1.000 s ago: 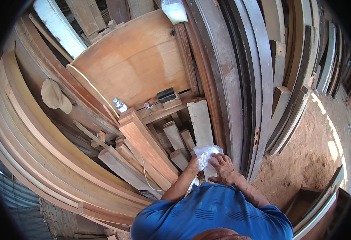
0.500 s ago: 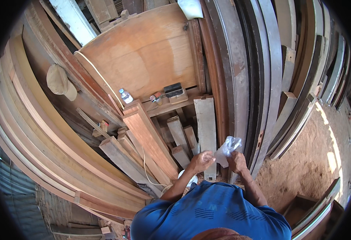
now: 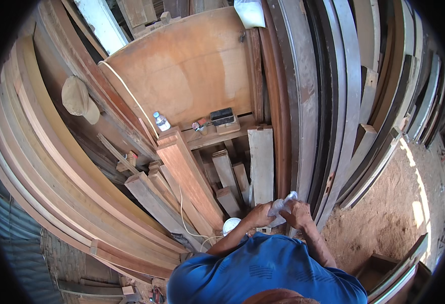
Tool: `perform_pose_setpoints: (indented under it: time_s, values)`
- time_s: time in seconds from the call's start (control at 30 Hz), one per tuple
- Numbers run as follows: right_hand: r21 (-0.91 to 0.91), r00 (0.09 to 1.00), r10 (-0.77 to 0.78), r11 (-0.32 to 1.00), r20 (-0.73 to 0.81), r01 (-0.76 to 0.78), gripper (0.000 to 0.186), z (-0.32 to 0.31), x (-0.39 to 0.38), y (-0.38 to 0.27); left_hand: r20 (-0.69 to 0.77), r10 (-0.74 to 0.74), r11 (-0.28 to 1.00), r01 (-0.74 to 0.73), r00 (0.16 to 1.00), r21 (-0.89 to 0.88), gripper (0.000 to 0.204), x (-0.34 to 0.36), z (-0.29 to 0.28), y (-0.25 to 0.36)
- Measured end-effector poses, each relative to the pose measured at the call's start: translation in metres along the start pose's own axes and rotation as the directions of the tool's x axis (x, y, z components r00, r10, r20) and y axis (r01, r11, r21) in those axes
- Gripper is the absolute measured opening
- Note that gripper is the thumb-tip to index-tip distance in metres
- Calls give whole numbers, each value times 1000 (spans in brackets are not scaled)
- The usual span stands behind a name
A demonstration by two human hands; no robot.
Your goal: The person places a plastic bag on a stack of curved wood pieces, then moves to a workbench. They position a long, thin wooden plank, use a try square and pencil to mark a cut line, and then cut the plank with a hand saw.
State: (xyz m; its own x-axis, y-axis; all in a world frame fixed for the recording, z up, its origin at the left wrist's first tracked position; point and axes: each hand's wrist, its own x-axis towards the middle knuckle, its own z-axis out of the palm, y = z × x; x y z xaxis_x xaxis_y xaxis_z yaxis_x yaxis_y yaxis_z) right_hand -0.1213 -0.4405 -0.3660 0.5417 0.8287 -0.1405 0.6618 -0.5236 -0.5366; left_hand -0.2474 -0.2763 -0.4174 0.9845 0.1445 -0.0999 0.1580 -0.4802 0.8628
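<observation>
A person in a blue shirt (image 3: 263,268) looks down at both hands, held close together in front of the chest. The left hand (image 3: 259,215) and right hand (image 3: 298,214) each close on a crumpled, clear plastic bag (image 3: 282,206), which bunches between them and pokes up above the fingers. Holding it from both sides keeps the limp plastic gathered; whether anything is inside it is hard to tell at this size.

Just below the left hand sits a small round white lid or cup (image 3: 231,225), partly hidden by the forearm. A thin white cord (image 3: 182,202) trails down to the left of it.

Just beyond the hands, short wood blocks (image 3: 226,175) stand on end, leaning against one another. A pale plank (image 3: 261,164) stands upright beside them, and a reddish beam (image 3: 187,175) slants away to the left.

Farther off, a low shelf (image 3: 217,136) carries a dark boxy tool (image 3: 222,117), with a clear water bottle (image 3: 161,121) at its left end, kept upright within reach. Behind the shelf a large plywood sheet (image 3: 187,66) leans back. A tan cap (image 3: 78,99) hangs on stacked boards (image 3: 45,167) far to the left.

To the right of the hands, tall dark planks (image 3: 324,101) lean in rows, and beyond them lies sunlit sandy ground (image 3: 395,213).
</observation>
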Motion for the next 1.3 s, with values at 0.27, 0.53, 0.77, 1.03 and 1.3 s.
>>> perform_pose_setpoints:
  time_s: [0.27, 0.53, 0.77, 1.03, 1.3]
  values:
    - [275, 994, 51, 961, -100, -22, 48, -14, 1, -1, 48, 11, 991, -5, 999, -131, 43, 15, 3, 0]
    - [-202, 883, -458, 878, -98, 434, 56, 34, 8, -4, 147, -305, 94, 183, 941, -979, 37, 21, 37, -44]
    - [80, 929, -338, 932, -154, 353, 53, 69, 29, 40, 261, -36, 81, 263, 965, -961, 48, 7, 26, -51]
    - [420, 997, -80, 904, -22, 82, 40, 22, 20, 15, -266, -42, 977, -16, 963, -212, 64, 2, 11, -19]
    - [645, 1000, 4, 764, -10, 3, 54, 18, 10, 15, -169, 43, 961, -87, 985, -261, 43, 13, -10, -7]
